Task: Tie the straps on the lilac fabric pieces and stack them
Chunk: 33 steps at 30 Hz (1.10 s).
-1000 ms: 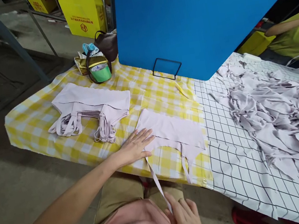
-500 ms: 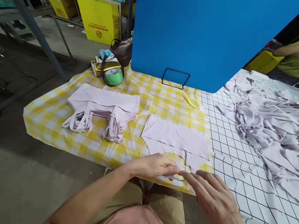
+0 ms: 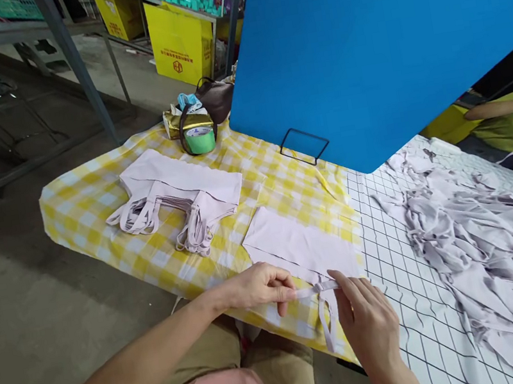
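Between my two hands a thin lilac strap is drawn out, with a small slider on it. My left hand pinches its left end between thumb and fingers. The right end is gripped by my right hand, its fingers bent over it. A loop of strap hangs down beside my right hand. The strap lies over a lilac bra top spread flat on the yellow checked cloth, its lower part hidden by my hands. To the left rests a stack of similar tops with bundled straps.
A big blue board rises behind the cloth. Near it are green tape and a dark bag. A heap of lilac pieces covers the grid cloth at right. Another person's arm shows beyond.
My hands have moved apart and now stretch the strap between them. My right hand has come up over the garment's lower edge. The view has shifted slightly.
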{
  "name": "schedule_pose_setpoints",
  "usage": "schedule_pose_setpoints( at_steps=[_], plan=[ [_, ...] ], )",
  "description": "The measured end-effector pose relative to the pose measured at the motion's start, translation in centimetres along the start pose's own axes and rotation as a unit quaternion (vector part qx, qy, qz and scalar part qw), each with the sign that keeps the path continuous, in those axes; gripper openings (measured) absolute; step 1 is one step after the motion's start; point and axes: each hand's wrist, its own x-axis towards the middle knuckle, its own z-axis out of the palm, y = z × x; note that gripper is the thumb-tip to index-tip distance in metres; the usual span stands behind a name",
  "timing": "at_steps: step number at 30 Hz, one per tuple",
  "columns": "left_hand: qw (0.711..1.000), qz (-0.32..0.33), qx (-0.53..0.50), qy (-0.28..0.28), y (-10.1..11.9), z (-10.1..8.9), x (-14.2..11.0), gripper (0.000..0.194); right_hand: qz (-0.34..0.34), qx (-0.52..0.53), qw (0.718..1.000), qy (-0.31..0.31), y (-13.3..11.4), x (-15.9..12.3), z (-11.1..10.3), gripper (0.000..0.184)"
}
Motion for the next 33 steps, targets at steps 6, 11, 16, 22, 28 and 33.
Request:
schedule_pose_setpoints(
  at_steps=[6, 11, 16, 22, 28, 33],
  plan=[
    [0.996, -0.034, -0.083, -0.005, 0.6, 1.1, 1.3, 0.04, 0.001, 0.054, 0.998, -0.015, -0.6, 0.8, 0.9, 0.028],
    [0.993, -0.016, -0.039, 0.114, 0.5, 2.2, 1.9, 0.034, 0.03, 0.059, 0.997, -0.044, -1.1, 0.4, 2.2, 0.032],
    [0.982, -0.051, 0.03, 0.178, 0.1, 2.7, 1.6, 0.035, 0.041, 0.077, 0.995, -0.047, -2.0, -0.6, 3.4, 0.028],
    [0.983, -0.058, 0.044, 0.171, -0.4, 3.2, 1.3, 0.035, 0.048, 0.102, 0.992, -0.051, -2.3, -0.7, 4.0, 0.019],
    [0.933, -0.019, 0.305, 0.193, -1.1, 0.0, 2.2, 0.019, 0.191, 0.199, 0.96, -0.059, -1.9, -0.5, 4.8, 0.017],
    [0.805, 0.089, 0.574, 0.117, -1.9, -3.8, 4.2, 0.009, 0.366, 0.373, 0.841, -0.138, -1.5, 0.4, 5.7, 0.016]
  ],
)
